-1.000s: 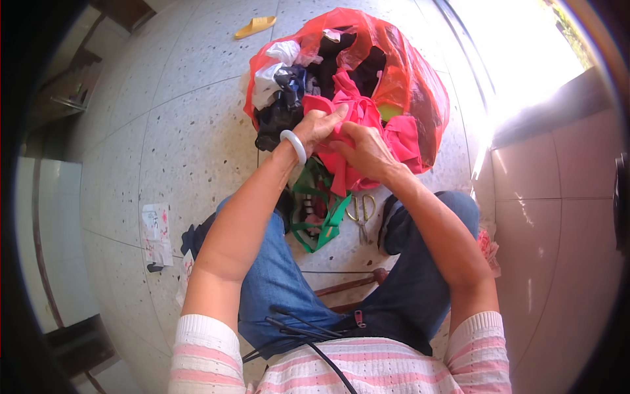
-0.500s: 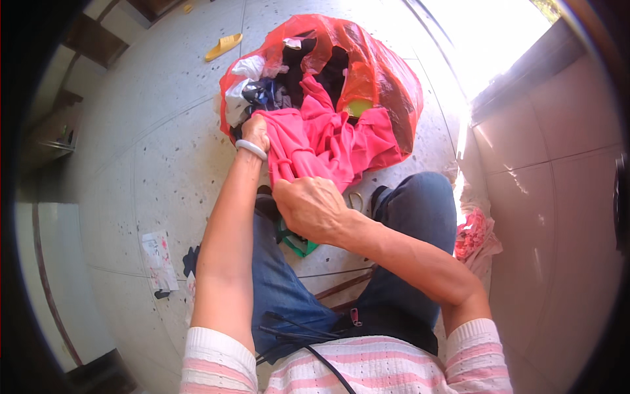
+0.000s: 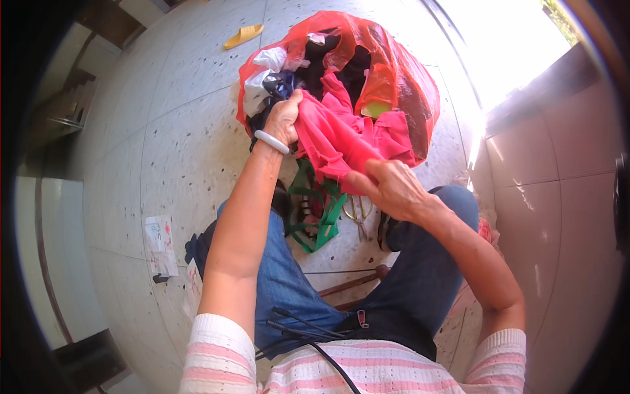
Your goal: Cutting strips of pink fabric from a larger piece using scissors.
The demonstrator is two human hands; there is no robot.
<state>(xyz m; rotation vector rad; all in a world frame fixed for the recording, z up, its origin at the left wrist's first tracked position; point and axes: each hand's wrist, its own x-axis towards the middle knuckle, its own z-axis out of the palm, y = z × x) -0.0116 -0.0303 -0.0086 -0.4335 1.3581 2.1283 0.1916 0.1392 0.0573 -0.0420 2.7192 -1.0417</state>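
A bright pink piece of cloth (image 3: 344, 134) stretches between my two hands, its far part lying inside a large red plastic bag (image 3: 423, 82). At the cloth's left edge, my left hand (image 3: 283, 121), with a white bangle at the wrist, is closed on the fabric. My right hand (image 3: 396, 190) pinches its near edge lower down on the right. Below the cloth, a green strap-like bundle (image 3: 317, 240) lies on the floor between my feet. Beside it is a pair of scissors (image 3: 360, 217) with gold-coloured handles, partly covered by the cloth.
Dark fabrics and a white plastic bag (image 3: 254, 97) fill the red bag's left side. A yellow slipper (image 3: 243, 37) lies beyond it. Printed paper (image 3: 161, 246) rests on the floor at left. A tiled wall (image 3: 525, 151) stands at right; a brown wooden bar (image 3: 348, 285) is between my legs.
My right hand has moved right along the cloth's near edge, away from my left hand, spreading the fabric. The green bundle and scissors below show more. The whole view has shifted slightly.
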